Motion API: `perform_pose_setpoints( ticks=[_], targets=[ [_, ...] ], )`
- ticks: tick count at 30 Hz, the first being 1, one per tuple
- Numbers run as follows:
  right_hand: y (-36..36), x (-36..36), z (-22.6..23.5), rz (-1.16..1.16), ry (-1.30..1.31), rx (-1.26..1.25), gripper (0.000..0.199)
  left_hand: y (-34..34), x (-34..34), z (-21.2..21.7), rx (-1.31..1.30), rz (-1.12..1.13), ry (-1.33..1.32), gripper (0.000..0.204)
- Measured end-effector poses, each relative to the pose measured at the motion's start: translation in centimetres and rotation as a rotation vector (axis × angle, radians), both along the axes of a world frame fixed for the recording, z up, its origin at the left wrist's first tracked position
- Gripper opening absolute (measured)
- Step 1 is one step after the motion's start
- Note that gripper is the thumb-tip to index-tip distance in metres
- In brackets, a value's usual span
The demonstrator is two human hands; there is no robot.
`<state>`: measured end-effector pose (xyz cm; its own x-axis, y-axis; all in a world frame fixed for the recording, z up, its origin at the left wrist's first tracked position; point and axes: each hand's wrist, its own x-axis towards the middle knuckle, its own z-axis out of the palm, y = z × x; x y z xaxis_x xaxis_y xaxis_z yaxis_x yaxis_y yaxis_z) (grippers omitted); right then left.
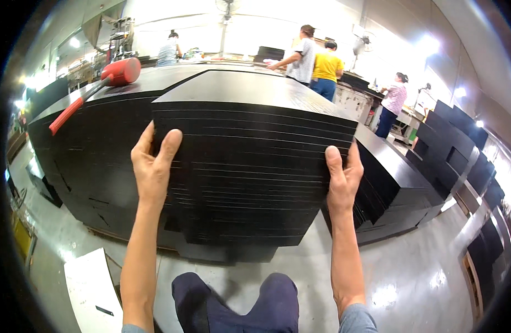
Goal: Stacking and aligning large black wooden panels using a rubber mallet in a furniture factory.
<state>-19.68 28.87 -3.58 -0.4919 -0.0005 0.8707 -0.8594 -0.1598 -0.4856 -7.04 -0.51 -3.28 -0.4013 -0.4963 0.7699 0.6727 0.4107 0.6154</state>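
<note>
A tall stack of flat black boards (247, 155) stands right in front of me, its layered edges facing my way and its smooth top catching light. My left hand (154, 164) is at the stack's left front corner, thumb against the front edges and fingers toward the side. At the right front corner, my right hand (344, 175) takes a similar hold, with its thumb in front and its other fingers partly hidden round the side. A mallet (120, 72) with a red head and red grip lies on the neighbouring black stack, to the left of my left hand.
Another black stack (399, 166) stands to the right, and more black boards (449, 147) rise beyond it. A white sheet (91, 288) lies at lower left. Several people work at the back, one in a yellow top (325, 65), another in a patterned top (395, 99).
</note>
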Motion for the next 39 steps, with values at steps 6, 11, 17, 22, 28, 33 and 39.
perform_pose_setpoints(
  ticks=[6,11,17,22,28,33,39],
  targets=[
    [-0.1,0.0,0.0,0.062,-0.034,-0.073,0.051,0.3,-0.1,0.2,0.008,-0.046,0.034,0.039],
    [0.3,-0.7,-0.7,0.012,-0.040,-0.065,0.051,-0.8,-0.6,-0.5,0.039,-0.060,0.025,0.035],
    [0.1,0.3,-0.3,-0.026,-0.025,-0.094,0.049,-1.3,-1.0,-0.4,0.088,-0.066,0.088,0.032],
    [0.3,-0.1,0.2,0.048,-0.081,-0.142,0.064,0.1,-0.6,1.1,0.183,-0.044,0.141,0.033],
    [0.2,-0.4,1.0,0.134,-0.201,-0.081,0.043,-1.2,-0.3,0.9,-0.025,-0.089,-0.006,0.037],
    [-0.4,-0.3,0.8,0.100,-0.170,-0.141,0.038,-1.1,-0.2,1.0,-0.015,-0.087,-0.012,0.038],
    [0.0,-0.7,0.4,-0.059,-0.088,-0.123,0.036,-1.2,-0.5,0.8,-0.005,-0.066,0.063,0.035]
  ],
)
